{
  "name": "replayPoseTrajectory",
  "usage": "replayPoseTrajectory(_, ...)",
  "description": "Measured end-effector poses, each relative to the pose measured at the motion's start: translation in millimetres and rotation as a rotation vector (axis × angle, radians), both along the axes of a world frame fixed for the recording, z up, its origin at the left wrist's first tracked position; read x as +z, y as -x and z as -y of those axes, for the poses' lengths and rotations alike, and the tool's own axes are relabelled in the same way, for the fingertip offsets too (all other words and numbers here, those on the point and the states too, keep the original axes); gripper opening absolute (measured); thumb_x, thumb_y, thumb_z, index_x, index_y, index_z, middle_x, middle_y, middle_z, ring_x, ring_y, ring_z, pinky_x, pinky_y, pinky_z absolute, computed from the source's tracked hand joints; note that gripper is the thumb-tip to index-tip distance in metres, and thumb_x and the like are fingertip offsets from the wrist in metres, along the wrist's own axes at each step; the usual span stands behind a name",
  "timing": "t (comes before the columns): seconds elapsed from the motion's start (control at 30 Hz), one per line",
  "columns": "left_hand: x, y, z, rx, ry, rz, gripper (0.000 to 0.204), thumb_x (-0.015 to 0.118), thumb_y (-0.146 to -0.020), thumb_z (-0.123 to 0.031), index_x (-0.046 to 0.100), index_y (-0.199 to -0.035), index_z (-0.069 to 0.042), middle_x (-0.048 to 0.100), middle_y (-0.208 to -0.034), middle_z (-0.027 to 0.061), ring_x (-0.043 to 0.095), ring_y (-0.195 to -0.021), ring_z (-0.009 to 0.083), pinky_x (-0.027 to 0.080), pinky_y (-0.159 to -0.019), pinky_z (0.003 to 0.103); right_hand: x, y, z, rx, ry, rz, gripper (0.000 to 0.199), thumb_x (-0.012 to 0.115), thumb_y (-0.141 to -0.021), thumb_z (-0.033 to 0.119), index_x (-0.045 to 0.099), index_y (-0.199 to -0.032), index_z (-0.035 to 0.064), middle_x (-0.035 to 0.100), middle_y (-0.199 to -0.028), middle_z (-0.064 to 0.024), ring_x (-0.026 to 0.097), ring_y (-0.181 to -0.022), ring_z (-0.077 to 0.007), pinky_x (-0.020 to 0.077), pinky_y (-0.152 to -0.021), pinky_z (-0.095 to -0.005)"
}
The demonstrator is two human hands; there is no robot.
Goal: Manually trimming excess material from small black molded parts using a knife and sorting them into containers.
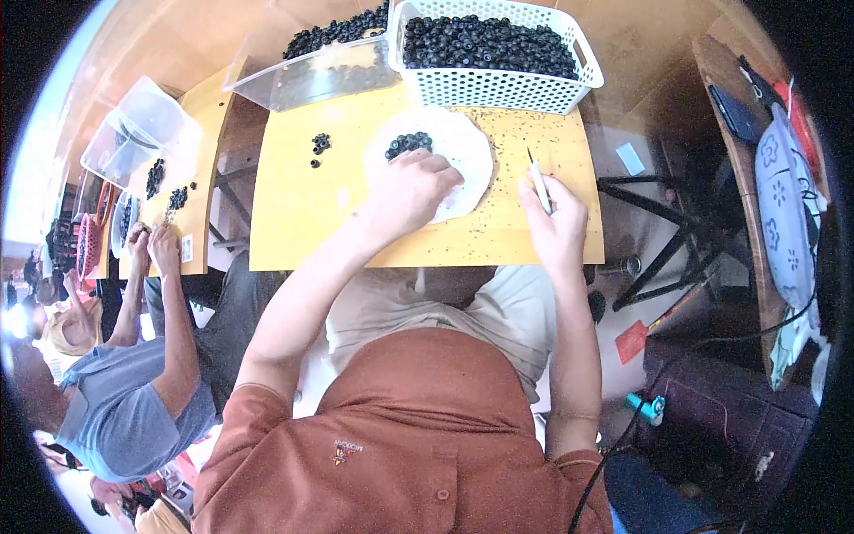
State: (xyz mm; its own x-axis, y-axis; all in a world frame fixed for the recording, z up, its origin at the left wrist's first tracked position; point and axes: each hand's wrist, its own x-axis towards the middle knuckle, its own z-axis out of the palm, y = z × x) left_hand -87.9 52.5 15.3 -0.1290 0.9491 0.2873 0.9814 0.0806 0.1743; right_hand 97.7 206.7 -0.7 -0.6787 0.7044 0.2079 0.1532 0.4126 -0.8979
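Observation:
On the yellow table lies a round white plate [476,160], with a small heap of round black pieces [409,144] near its far left part. My left hand [416,189] is over the plate just beside that heap. Its fingers are curled and closed, and whatever is between them is hidden. Right of the plate, my right hand [559,218] grips a slim white-handled tool [539,185] with a thin dark tip pointing up and away. A few more black pieces [320,142] lie loose on the table left of the plate.
At the table's far side stand a white perforated basket [498,92] and a clear plastic bin [334,76], both holding many black pieces. Dark crumbs [511,133] are scattered over the right of the yellow tabletop [311,222]. A co-worker [133,392] handles similar pieces at a left-hand table.

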Motion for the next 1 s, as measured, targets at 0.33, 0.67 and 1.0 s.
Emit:
replayPoseTrajectory(0.33, 5, -10, 25, 0.177, -0.24, 1.14, 0.016, 0.075, -0.086, -0.001, 0.074, -0.101, -0.004, 0.071, -0.095, 0.0034, 0.067, -0.083, 0.0092, 0.054, -0.07, 0.027, 1, -3, 12, 0.033, 0.075, -0.045, 0.027, 0.07, -0.095, 0.013, 0.068, -0.112, -0.0074, 0.065, -0.084, 0.0013, 0.054, -0.074, -0.0026, 0.0455, -0.066, -0.0192)
replayPoseTrajectory(0.67, 0, -13, 38, 0.126, -0.498, 2.008, 0.018, 0.07, -0.091, -0.001, 0.068, -0.108, -0.005, 0.073, -0.098, 0.0085, 0.072, -0.085, 0.0164, 0.062, -0.08, 0.031, 2, -3, 27, 0.083, 0.098, -0.08, 0.024, 0.07, -0.095, 0.012, 0.068, -0.109, -0.007, 0.064, -0.082, 0.0009, 0.053, -0.073, -0.0034, 0.0449, -0.065, -0.021)
replayPoseTrajectory(1.0, 4, -22, 43, 0.126, -0.503, 2.122, 0.015, 0.063, -0.096, -0.003, 0.066, -0.11, -0.003, 0.07, -0.102, 0.0106, 0.072, -0.093, 0.02, 0.064, -0.084, 0.033, 13, -3, 43, 0.159, 0.06, -0.059, 0.022, 0.069, -0.093, 0.011, 0.068, -0.109, -0.0044, 0.068, -0.078, -0.0118, 0.063, -0.068, -0.0153, 0.0493, -0.063, -0.0308)
